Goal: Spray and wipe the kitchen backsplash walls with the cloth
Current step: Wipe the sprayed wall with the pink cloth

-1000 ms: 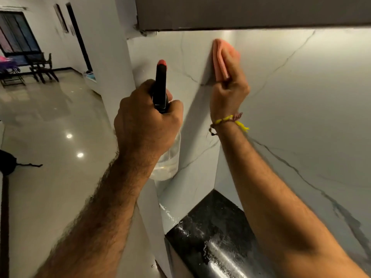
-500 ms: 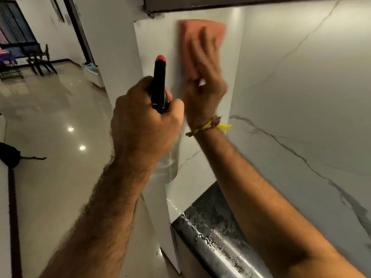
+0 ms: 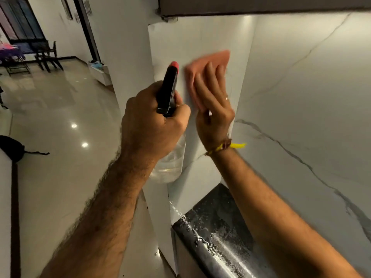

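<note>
Holding clear liquid in its lower part, one spray bottle stands nearly upright, its black head aimed toward 12 o'clock at the white wall. Left hand grips its neck, fingers curled. Right hand, at 3 o'clock of the bottle, presses one pink cloth flat on the wall, fingers spread. Wet black bench lies at 6 o'clock.

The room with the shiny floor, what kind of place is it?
Most likely a home kitchen corner opening onto a living space. A wet black counter sits under white marble-look walls, a dark cabinet hangs above, and chairs stand across the glossy floor.
</note>
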